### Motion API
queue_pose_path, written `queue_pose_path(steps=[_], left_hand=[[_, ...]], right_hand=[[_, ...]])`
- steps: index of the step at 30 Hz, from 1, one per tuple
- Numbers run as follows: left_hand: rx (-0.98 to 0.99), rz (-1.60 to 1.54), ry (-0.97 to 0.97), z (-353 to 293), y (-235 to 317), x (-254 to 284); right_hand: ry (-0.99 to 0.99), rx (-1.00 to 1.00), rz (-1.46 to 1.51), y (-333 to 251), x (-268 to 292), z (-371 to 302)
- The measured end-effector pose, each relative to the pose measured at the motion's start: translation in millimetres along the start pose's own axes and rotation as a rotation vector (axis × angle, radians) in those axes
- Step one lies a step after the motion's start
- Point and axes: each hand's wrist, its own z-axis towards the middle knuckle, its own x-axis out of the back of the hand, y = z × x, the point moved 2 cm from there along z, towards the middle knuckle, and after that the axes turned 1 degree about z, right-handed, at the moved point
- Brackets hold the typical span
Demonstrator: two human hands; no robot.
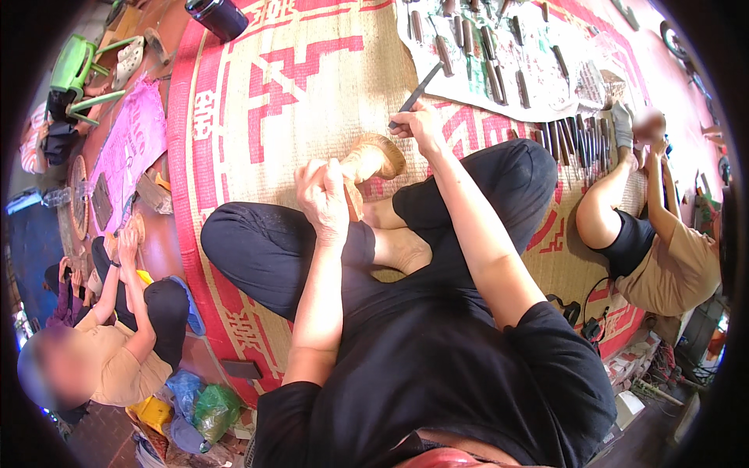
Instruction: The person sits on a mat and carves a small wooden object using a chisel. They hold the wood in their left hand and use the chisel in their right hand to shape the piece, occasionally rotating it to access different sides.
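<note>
I sit cross-legged on a patterned mat. My left hand [322, 199] is closed, with its fingers curled at the side of a pale carved wooden piece [370, 160]. This piece has a rounded body and a broad, darker rounded end facing right; its lower part reaches down above my ankle. To the right and a little farther off, my right hand [420, 127] grips a dark, narrow, flat tool [421, 87]. The tool slants up and to the right, apart from the wood. Its exact kind is not clear.
Beyond my right hand, a pale cloth [491, 70] carries many wooden-handled tools. More tools [573, 144] lie in a row by my right knee. A dark cylindrical container [218, 17] stands at the far left. Two people sit nearby, one at each side. A green stool [72, 66] is upper left.
</note>
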Motion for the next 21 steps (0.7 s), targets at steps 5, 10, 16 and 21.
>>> queue_pose_path(steps=[5,10,16,21], left_hand=[[0.058,-0.014,0.038,0.8,-5.2,0.9],[0.045,-0.021,0.032,3.2,-0.8,-1.3],[0.133,0.001,0.008,2.0,-12.8,3.5],[0.236,-0.032,0.007,4.7,-6.6,6.4]], right_hand=[[-0.190,0.019,-0.013,-10.4,-19.5,-26.3],[-0.157,0.073,-0.135,-6.9,-16.3,-20.6],[-0.048,0.039,0.062,-10.5,-5.1,-14.6],[-0.183,0.072,-0.102,-6.2,-17.4,-23.4]])
